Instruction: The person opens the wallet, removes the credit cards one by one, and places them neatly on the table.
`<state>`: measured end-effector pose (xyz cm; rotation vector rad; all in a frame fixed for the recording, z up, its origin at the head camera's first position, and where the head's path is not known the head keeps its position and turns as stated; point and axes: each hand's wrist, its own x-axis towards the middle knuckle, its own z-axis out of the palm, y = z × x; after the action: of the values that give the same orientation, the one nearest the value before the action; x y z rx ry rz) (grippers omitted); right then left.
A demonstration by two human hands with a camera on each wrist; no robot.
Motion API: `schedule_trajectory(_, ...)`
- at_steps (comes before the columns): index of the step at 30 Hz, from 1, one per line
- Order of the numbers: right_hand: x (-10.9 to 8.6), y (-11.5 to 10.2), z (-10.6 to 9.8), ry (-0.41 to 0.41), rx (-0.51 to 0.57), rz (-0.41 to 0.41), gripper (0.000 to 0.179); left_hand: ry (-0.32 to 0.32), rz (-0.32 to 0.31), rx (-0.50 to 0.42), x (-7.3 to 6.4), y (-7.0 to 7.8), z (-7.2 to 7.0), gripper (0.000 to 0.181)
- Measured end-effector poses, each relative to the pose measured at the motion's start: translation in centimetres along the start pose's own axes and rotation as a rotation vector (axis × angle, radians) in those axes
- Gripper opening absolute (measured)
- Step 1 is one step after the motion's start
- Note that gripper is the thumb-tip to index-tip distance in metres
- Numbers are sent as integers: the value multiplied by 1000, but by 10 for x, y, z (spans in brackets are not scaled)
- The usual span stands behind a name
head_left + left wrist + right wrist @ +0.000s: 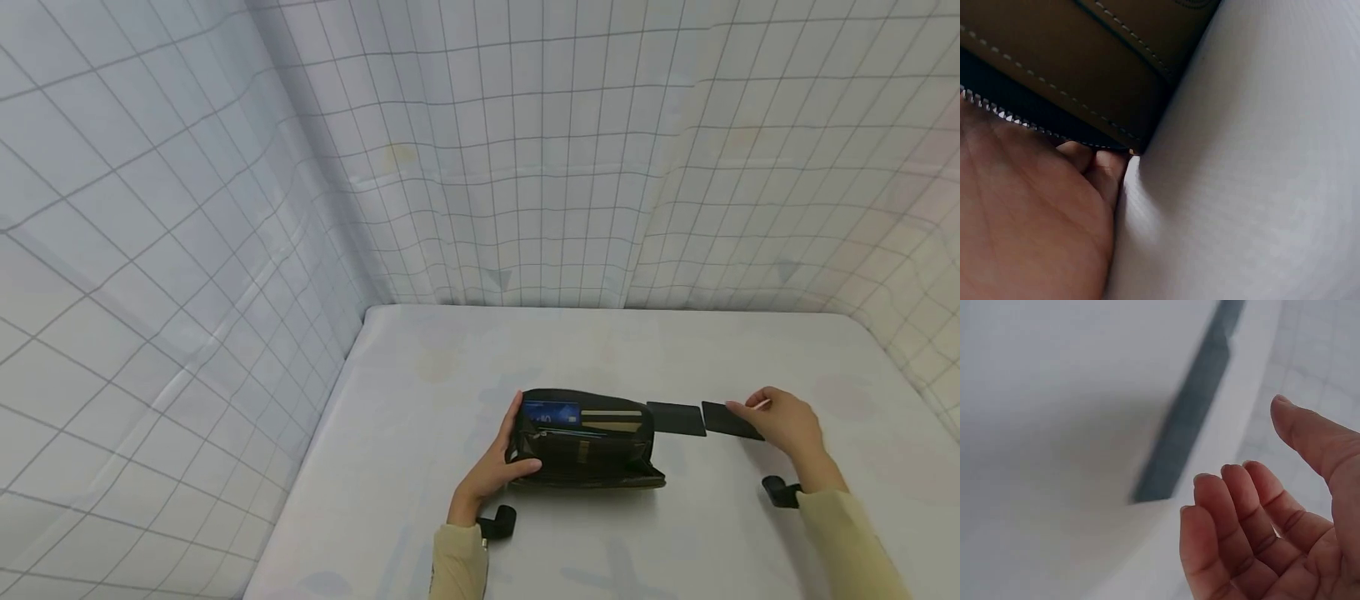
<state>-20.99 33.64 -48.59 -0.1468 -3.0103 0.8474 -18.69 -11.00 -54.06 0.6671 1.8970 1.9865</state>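
Observation:
A dark zip-around wallet [585, 483] lies spread wide on the white table, a blue card [551, 412] and other cards showing in its slots. My left hand [491, 467] grips its left end, thumb over the near side and fingers along the outer edge. Brown stitched leather [1054, 69] and a metal zip fill the upper left of the left wrist view. Two flat black cards lie in a row right of the wallet: one card [677, 418] beside it, the other card [723, 419] under my right hand [783, 421]. That hand holds nothing, its fingers loosely bent.
A white cloth covers the table [405, 400]. Grid-patterned white curtains [525, 167] hang behind it and at both sides. Dark wrist-camera mounts [498, 522] sit on both wrists.

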Motion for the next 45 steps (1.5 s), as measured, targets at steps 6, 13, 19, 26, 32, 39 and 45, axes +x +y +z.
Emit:
schedule_trajectory(6,0,-51,-5,18,27,-141,46,14,15,3,0,-5,0,101)
schedule_trajectory(13,-5,-107,-7,20,65,-323,33,5,8,0,1,-4,0,103)
schedule_trajectory(19,-8,-142,2,-40,97,-443,24,-24,8,35,-2,12,1,104)
schedule_trajectory(26,-7,-169,18,-161,94,-543,18,-31,18,105,-5,32,4,104)
schedule_trajectory(32,-4,-180,32,-245,69,-609,17,-32,26,87,-5,31,4,104)
schedule_trajectory(39,2,-184,44,-285,10,-687,17,-37,12,30,-4,30,5,104)
schedule_trajectory(45,3,-192,48,-256,-65,-679,15,-36,-5,14,-4,30,6,106)
